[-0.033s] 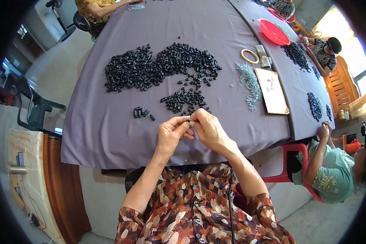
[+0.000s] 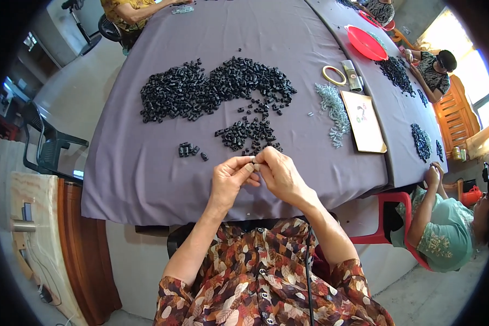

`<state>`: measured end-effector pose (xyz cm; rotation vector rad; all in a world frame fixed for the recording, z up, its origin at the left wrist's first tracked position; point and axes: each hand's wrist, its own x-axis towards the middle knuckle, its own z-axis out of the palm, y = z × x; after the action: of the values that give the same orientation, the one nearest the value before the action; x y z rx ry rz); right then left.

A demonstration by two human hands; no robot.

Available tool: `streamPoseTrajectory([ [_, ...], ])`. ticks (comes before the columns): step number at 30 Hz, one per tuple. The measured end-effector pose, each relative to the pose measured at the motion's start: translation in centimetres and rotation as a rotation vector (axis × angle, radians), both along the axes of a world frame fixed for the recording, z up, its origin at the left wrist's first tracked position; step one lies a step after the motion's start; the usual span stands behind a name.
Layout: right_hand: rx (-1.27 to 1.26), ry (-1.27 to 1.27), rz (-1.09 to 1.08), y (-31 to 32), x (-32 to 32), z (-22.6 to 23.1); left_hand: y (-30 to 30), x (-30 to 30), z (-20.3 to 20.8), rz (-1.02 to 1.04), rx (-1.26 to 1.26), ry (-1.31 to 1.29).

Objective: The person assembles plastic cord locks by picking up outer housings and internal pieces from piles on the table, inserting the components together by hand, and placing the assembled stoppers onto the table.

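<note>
My left hand (image 2: 228,179) and my right hand (image 2: 277,171) meet fingertip to fingertip above the near part of the table. Both are closed in a pinch around something tiny, mostly covered by the fingers. Just beyond them lies a small heap of short black tubular pieces (image 2: 247,134). To its left sits a little group of the same black pieces (image 2: 186,149), a few of them side by side. Farther back spreads a large heap of black pieces (image 2: 174,92). On the right is a strip of small clear pieces (image 2: 334,114).
A grey cloth (image 2: 146,179) covers the table. Beside the clear pieces lie a tape roll (image 2: 324,74), a grey packet (image 2: 353,76) and a flat tan board (image 2: 364,122). A red basket (image 2: 365,43) stands farther right. Several people sit around; one (image 2: 443,228) is on a red chair (image 2: 383,217).
</note>
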<state>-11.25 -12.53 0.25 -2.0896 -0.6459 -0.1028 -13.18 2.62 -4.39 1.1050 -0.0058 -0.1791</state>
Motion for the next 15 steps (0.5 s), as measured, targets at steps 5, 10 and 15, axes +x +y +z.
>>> streamPoseTrajectory([
  [5, 0.020, -0.001, -0.001, -2.4, 1.1, 0.7, 0.1, -0.5, 0.0, 0.020, -0.090, 0.069],
  [10, -0.189, -0.225, -0.493, -9.9, 8.5, -3.6, -0.3, -0.9, 0.0, 0.030, 0.005, 0.032],
  [15, -0.323, -0.237, -0.537, -11.3, 10.7, -4.5, -0.3, -1.0, -0.3, 0.020, 0.050, -0.026],
])
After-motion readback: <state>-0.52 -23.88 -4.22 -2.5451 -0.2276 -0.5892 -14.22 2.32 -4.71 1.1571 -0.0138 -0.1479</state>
